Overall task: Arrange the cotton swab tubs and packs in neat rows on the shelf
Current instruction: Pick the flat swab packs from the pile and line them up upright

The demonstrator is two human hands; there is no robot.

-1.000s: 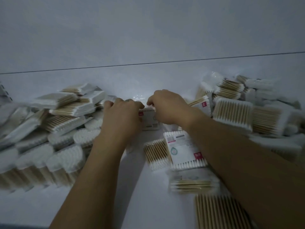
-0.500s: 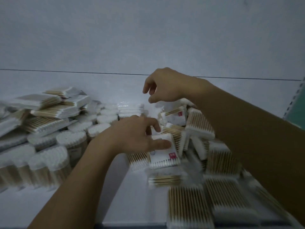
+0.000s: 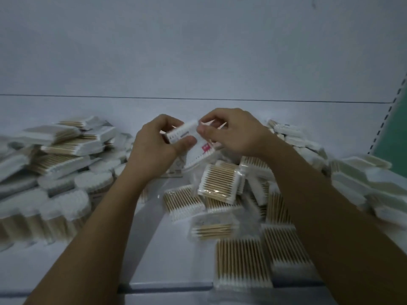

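- Held pack (image 3: 184, 133): flat and rectangular with a white printed face, raised above the middle of the shelf (image 3: 171, 249), between both hands.
- Left hand (image 3: 154, 150): thumb and curled fingers grasp the pack's left end.
- Right hand (image 3: 233, 133): fingertips pinch its right end.
- Red label (image 3: 206, 148): just beneath; whether it is on the same pack cannot be told.
- Loose packs (image 3: 220, 183): clear film over wooden sticks with white tips, heaped at right on the smooth white shelf.
- Round tubs (image 3: 66, 205): front left, with cottony white tops.
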